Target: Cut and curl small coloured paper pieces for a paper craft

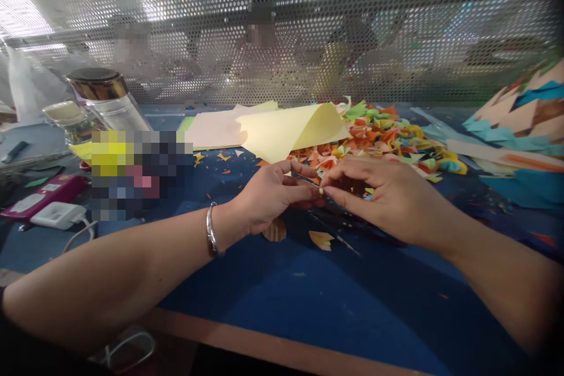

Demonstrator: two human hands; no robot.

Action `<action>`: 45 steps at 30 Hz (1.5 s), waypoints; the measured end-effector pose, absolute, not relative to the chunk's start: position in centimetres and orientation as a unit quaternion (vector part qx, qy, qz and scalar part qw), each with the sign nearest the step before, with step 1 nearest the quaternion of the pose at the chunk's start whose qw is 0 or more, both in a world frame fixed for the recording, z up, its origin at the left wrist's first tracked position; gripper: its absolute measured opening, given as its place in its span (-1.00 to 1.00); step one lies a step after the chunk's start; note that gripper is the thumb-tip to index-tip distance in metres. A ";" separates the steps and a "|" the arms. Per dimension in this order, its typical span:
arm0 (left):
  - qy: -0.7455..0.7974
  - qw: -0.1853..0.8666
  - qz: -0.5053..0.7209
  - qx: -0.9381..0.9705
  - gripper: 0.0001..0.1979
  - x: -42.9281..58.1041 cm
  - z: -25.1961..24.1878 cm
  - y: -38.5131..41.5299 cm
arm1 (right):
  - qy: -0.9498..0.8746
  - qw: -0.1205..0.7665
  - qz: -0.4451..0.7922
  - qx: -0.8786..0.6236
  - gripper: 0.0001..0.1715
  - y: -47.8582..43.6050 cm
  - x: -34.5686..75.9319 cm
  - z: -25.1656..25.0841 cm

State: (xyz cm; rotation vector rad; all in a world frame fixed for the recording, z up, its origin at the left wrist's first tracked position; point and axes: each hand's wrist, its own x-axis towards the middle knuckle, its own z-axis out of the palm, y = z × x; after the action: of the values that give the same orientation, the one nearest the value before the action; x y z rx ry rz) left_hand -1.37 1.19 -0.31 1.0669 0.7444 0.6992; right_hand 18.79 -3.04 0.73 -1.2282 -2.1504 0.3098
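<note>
My left hand point(282, 191) and my right hand point(374, 191) meet over the blue table, both with fingers pinched. Between their fingertips shows a small pale yellow bit point(321, 191), mostly hidden; its kind is too small to make out. Just below the hands lie a yellow-orange cut paper piece point(321, 240) and a round brownish piece point(275, 231). A thin, wire-like strip point(348, 245) lies beneath the right hand. Past the fingers rises a heap of colourful folded paper pieces point(374, 135), beside a curled yellow paper sheet point(282, 129).
Pale paper sheets point(215, 127) lie behind the left hand. At left stand a clear bottle point(117, 107) and a jar point(73, 123), near a magenta power strip point(48, 194) with a white charger point(59, 215). A layered paper piece point(524, 111) stands at right. A perforated metal screen point(282, 76) closes the back.
</note>
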 end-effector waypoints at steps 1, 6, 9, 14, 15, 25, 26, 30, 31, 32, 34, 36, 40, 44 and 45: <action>0.337 0.741 0.319 0.485 -0.74 -1.4 -0.3 1.2 | -0.817 0.322 0.115 -0.464 -0.80 -3.0 18.8 0.7; 0.330 0.733 0.332 0.493 -0.70 -1.4 -0.3 1.2 | -0.811 0.330 0.112 -0.470 -0.82 -2.9 18.9 0.5; 0.342 0.705 0.372 0.497 -0.78 -1.6 -0.2 1.6 | -0.801 0.326 0.116 -0.488 -0.83 -2.9 19.0 0.4; 0.371 0.672 0.430 0.476 -0.82 -1.8 0.0 2.2 | -0.823 0.244 0.145 -0.492 -0.76 -3.1 18.2 0.4; 0.371 0.676 0.427 0.472 -0.83 -1.8 0.0 2.2 | -0.830 0.220 0.151 -0.490 -0.76 -3.2 17.9 0.3; 0.364 0.714 0.405 0.439 -0.88 -1.5 0.1 2.1 | -0.818 0.115 0.188 -0.531 -0.94 -3.3 16.9 0.3; 0.365 0.714 0.407 0.437 -0.88 -1.5 0.1 2.1 | -0.817 0.121 0.192 -0.531 -0.94 -3.3 17.0 0.2; 0.366 0.705 0.420 0.439 -0.88 -1.6 0.2 2.2 | -0.806 0.144 0.188 -0.543 -0.91 -3.3 17.3 -0.1; 0.366 0.701 0.423 0.442 -0.88 -1.7 0.1 2.3 | -0.803 0.147 0.183 -0.548 -0.89 -3.3 17.4 -0.2; 0.367 0.696 0.427 0.445 -0.88 -1.7 0.1 2.4 | -0.802 0.149 0.175 -0.551 -0.87 -3.2 17.5 -0.3; 0.371 0.685 0.436 0.451 -0.88 -1.9 0.0 2.6 | -0.806 0.154 0.155 -0.549 -0.86 -3.2 17.6 -0.4; 0.375 0.675 0.442 0.456 -0.87 -1.9 -0.2 2.8 | -0.818 0.157 0.137 -0.536 -0.88 -3.1 17.5 -0.4; 0.375 0.670 0.445 0.461 -0.88 -1.8 -0.3 2.9 | -0.832 0.142 0.125 -0.522 -0.97 -3.1 17.3 -0.5; 0.374 0.674 0.447 0.453 -0.87 -1.7 -0.2 2.7 | -0.837 0.171 0.112 -0.507 -0.97 -3.2 17.4 -0.5; 0.376 0.676 0.448 0.450 -0.86 -1.7 -0.1 2.7 | -0.841 0.182 0.115 -0.497 -0.92 -3.3 17.5 -0.5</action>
State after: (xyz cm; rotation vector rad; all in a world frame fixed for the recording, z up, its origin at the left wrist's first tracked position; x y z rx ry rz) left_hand -1.75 2.66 -0.11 1.0110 0.8455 1.0064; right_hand 17.51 -3.30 -0.46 -1.4032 -2.3734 0.3245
